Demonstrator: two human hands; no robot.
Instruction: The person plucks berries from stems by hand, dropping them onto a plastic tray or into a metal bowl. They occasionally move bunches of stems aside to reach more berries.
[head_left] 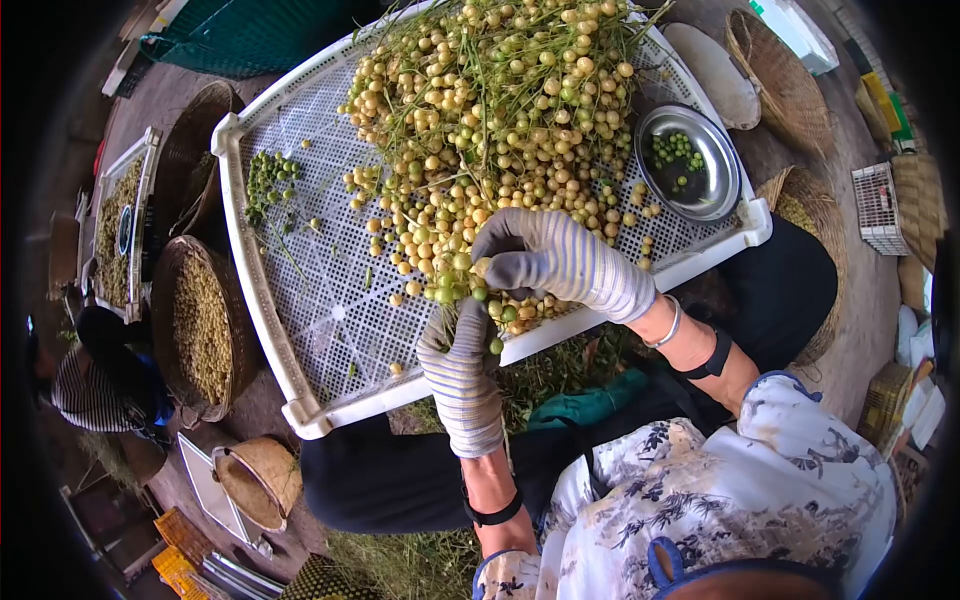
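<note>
Both hands wear striped gloves with grey fingers, above the near edge of a white perforated tray (350, 345). My left hand (460, 355) is closed around a small bunch of round green-yellow fruits (448, 290), with a few green ones (496, 346) hanging beside its fingers. Thumb and fingers of my right hand (550, 262) pinch together at a yellowish fruit (482, 267) of that bunch, close above the left fingertips. Behind them a large heap of stemmed yellow fruits (500, 110) covers much of the tray, with loose fruits at its front.
A metal bowl (715, 190) with some green fruits stands at the tray's right. Green fruit clusters (268, 185) lie at its left. Woven baskets (235, 350) stand around on the floor. Another person in a striped top (90, 390) is at the far left, near a second tray (125, 215).
</note>
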